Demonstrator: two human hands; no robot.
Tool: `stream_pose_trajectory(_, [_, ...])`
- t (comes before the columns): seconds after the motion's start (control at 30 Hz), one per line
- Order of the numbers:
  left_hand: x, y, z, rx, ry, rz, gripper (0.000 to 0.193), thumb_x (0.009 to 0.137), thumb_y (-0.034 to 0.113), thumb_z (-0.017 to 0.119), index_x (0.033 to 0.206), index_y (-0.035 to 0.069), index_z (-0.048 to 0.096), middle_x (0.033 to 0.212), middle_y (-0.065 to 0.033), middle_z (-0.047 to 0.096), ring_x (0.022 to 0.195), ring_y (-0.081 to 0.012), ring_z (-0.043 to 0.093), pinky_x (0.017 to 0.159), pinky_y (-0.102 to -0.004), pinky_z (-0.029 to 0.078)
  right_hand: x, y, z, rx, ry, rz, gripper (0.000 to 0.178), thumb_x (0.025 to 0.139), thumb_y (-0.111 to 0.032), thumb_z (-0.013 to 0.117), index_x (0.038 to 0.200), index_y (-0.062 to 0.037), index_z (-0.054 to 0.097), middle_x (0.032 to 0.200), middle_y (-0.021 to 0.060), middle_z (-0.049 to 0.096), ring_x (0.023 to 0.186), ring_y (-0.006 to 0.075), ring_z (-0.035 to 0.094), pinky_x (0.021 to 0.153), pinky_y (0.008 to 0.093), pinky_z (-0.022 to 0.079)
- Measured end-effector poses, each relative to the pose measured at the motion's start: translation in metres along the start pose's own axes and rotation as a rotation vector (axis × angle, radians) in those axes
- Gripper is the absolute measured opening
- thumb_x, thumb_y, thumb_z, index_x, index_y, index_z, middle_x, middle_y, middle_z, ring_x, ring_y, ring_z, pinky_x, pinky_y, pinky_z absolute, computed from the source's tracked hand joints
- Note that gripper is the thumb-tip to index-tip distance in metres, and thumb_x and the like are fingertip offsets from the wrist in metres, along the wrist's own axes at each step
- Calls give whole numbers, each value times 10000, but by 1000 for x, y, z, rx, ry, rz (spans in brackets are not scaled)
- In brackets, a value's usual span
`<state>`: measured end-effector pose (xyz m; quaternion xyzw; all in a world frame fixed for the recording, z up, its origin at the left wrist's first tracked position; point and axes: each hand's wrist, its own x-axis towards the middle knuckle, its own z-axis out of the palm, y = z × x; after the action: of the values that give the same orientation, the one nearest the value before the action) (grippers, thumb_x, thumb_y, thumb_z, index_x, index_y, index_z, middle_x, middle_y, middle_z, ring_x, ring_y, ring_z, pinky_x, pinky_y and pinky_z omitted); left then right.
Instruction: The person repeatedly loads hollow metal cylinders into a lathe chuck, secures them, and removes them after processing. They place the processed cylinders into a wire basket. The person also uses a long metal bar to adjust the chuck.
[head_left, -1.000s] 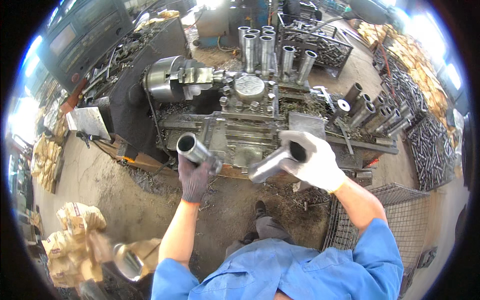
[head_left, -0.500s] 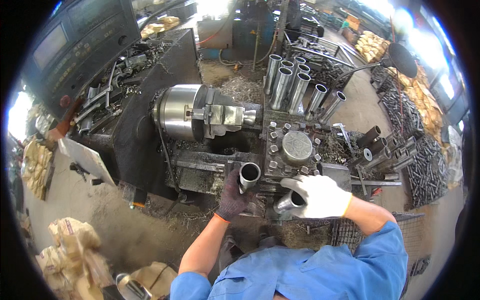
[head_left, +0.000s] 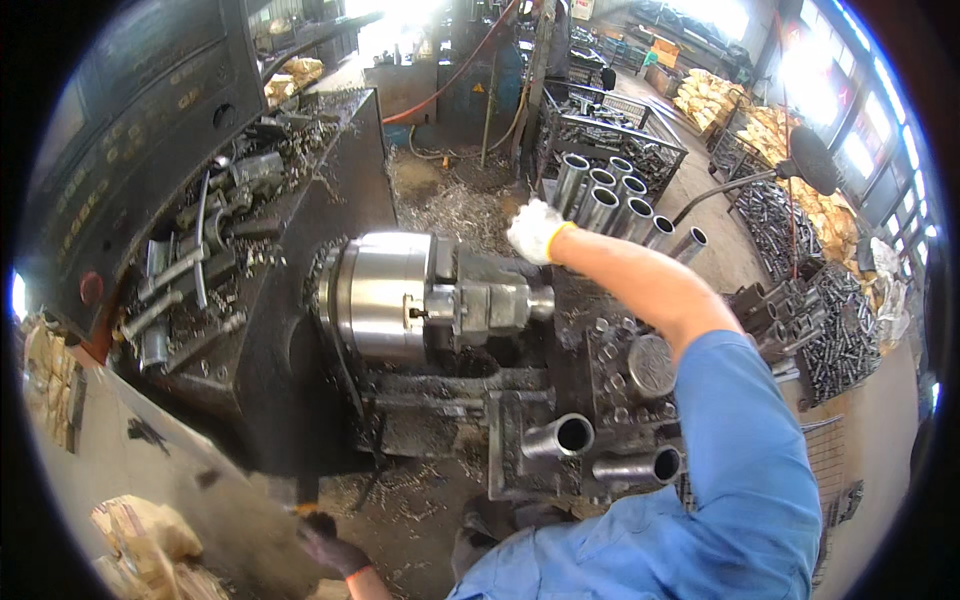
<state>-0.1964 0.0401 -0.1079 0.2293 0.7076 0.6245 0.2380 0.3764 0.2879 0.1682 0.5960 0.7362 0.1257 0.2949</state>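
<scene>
The right hand (head_left: 538, 230), in a white glove with a yellow cuff, is stretched far forward over the lathe and lies just beside the row of upright steel tubes (head_left: 600, 195) behind the machine. Whether its fingers are closed on a tube or only touch one cannot be told. The left hand (head_left: 332, 547), in a dark glove, hangs low at the bottom edge, near the floor with metal chips; its fingers look curled, but if it holds something cannot be told.

Between the two hands stands the lathe chuck (head_left: 385, 295), shiny and round, with a short part in its jaws. Nearer to the person, two steel tubes (head_left: 560, 438) lie on the carriage, side by side, open ends to the right. A wire basket (head_left: 620, 135) with small metal parts stands behind the upright tubes.
</scene>
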Motion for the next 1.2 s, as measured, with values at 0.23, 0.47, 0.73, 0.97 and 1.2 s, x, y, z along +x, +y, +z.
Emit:
stream_pose_trajectory(0.23, [40,5,-25,149,-98,200,498,1122,385,546,1443,7,592,1397,-213,627,1187,-311,639,1024,-433,525,130,22,154,-147,-376,142,326,958,-315,696,1252,-234,810,1297,11,765,1211,283,714,969,571,536])
stream_pose_trajectory(0.47, [35,11,-16,501,28,230,483,1121,412,518,1358,3,620,1232,-186,664,1040,-354,668,863,-459,555,145,44,192,16,-379,334,393,917,-356,720,1254,-172,804,1362,36,736,1311,317,655,1117,600,443])
stream_pose_trajectory(0.73, [66,20,-40,-541,-516,-614,459,1049,469,546,860,60,635,755,-154,685,682,-258,633,674,-462,536,92,44,42,388,73,142,294,833,-218,644,1001,-58,825,1078,213,788,1008,387,771,871,467,610])
stream_pose_trajectory(0.97, [-104,109,68,-67,-591,-62,406,973,285,706,1227,-24,634,1039,-115,683,943,-203,658,877,-369,551,-24,65,-36,758,-309,-95,745,888,-437,764,1458,6,576,1277,222,727,1148,324,711,1028,435,561])
stream_pose_trajectory(1.2, [-93,269,283,606,-562,1698,949,843,599,713,1508,-34,473,1530,-251,511,1483,-430,415,1257,-605,271,-64,-12,22,1015,-444,-169,451,748,-296,828,1069,-17,679,819,90,692,729,217,650,674,392,535])
